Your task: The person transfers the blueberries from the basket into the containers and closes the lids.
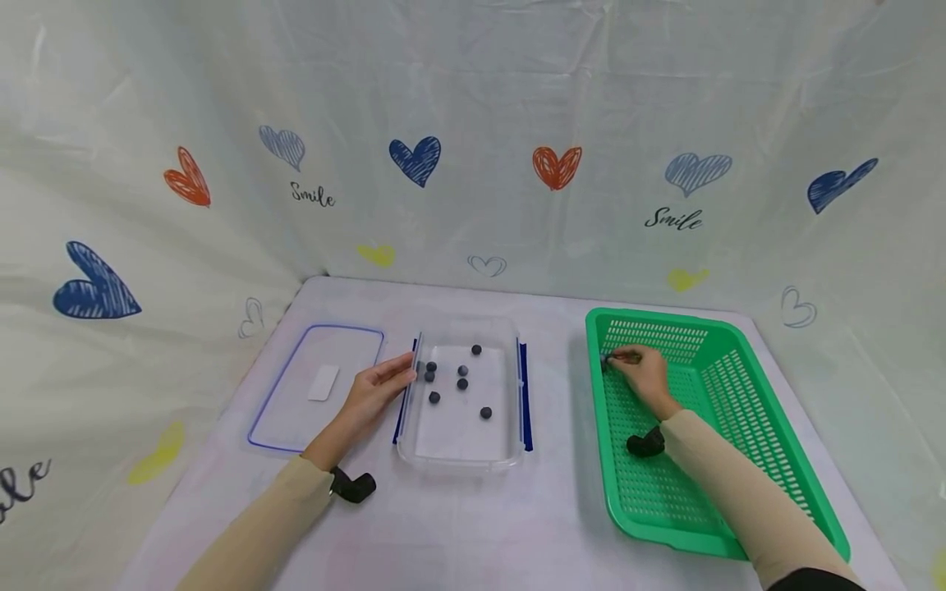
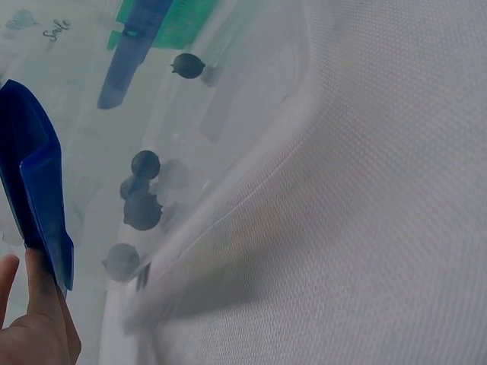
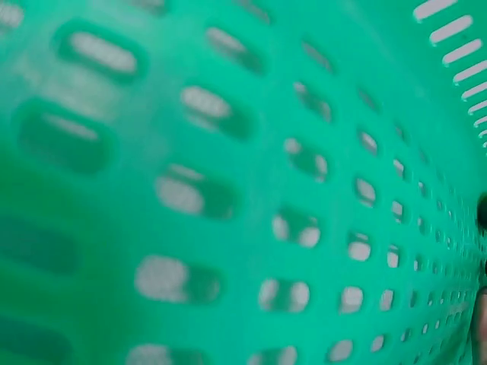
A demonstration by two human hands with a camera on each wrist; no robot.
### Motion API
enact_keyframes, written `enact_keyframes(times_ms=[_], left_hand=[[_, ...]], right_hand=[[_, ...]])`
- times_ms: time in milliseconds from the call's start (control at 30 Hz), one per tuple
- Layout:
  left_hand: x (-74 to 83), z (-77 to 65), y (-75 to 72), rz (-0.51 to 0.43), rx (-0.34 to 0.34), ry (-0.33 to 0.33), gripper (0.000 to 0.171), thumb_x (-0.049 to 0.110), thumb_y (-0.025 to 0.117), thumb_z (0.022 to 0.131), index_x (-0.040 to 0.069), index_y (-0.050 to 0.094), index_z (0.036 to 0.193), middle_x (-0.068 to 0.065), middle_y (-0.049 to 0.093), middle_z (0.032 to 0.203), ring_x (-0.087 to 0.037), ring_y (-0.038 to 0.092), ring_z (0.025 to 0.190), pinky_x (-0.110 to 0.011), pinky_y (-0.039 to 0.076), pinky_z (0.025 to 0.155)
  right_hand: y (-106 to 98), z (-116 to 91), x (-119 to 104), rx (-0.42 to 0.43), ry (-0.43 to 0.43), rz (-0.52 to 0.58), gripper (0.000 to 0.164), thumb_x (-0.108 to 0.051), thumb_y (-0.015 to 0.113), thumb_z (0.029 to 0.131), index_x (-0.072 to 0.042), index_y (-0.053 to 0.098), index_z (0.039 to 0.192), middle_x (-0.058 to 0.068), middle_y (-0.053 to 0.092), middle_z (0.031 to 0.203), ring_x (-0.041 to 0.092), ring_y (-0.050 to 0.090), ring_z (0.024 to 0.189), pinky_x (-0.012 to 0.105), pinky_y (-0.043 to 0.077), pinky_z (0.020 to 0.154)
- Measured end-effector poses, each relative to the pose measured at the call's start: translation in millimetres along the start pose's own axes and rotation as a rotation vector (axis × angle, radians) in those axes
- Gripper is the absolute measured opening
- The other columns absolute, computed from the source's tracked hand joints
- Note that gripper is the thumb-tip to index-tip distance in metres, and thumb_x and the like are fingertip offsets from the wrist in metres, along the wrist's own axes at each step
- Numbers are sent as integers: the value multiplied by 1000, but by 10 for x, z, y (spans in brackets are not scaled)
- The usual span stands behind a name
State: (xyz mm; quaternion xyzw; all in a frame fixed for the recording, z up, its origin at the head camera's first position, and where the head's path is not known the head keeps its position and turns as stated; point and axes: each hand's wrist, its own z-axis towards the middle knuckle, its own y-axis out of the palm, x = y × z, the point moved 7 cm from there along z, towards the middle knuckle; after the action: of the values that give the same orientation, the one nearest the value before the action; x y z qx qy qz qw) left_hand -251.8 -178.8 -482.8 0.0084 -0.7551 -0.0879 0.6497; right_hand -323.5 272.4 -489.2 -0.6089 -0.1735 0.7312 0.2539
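Several blueberries (image 1: 434, 397) lie scattered in a clear plastic container (image 1: 461, 465) with blue side latches (image 1: 525, 397). At the container's left side, my left hand (image 1: 369, 392) touches the wall with extended fingers; the left wrist view shows its fingertips at a blue latch (image 2: 46, 198). My right hand (image 1: 645, 376) reaches into a green basket (image 1: 608, 484), near its left wall. Between its fingertips it pinches a small dark blueberry (image 1: 605, 361), partly covered by the fingers. The right wrist view catches only a sliver of this hand at its right edge.
A clear lid with a blue rim (image 1: 277, 382) lies flat left of the container, a white rectangle (image 1: 323, 382) showing on it. The basket's slotted walls rise around my right hand. Behind the table (image 1: 473, 525) hangs a curtain printed with hearts (image 1: 415, 161).
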Motion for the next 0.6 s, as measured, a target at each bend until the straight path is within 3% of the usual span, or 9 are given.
enact_keyframes(times_ms=[267,600], left_hand=[[-117,74,-58,-16,13,30,53,13,66,85,-1,47,132,-15,46,135,-11,49,116,-18,42,94],[-110,70,-62,2,16,39,54,16,68,84,0,48,131,-15,46,135,-15,49,117,-19,42,93]], right_hand=[[-49,10,53,4,19,-3,23,-9,68,83,5,66,101,21,65,95,25,65,82,14,51,60],[-97,-3,35,-25,53,8,25,-13,68,83,4,66,102,21,64,100,15,63,82,19,53,61]])
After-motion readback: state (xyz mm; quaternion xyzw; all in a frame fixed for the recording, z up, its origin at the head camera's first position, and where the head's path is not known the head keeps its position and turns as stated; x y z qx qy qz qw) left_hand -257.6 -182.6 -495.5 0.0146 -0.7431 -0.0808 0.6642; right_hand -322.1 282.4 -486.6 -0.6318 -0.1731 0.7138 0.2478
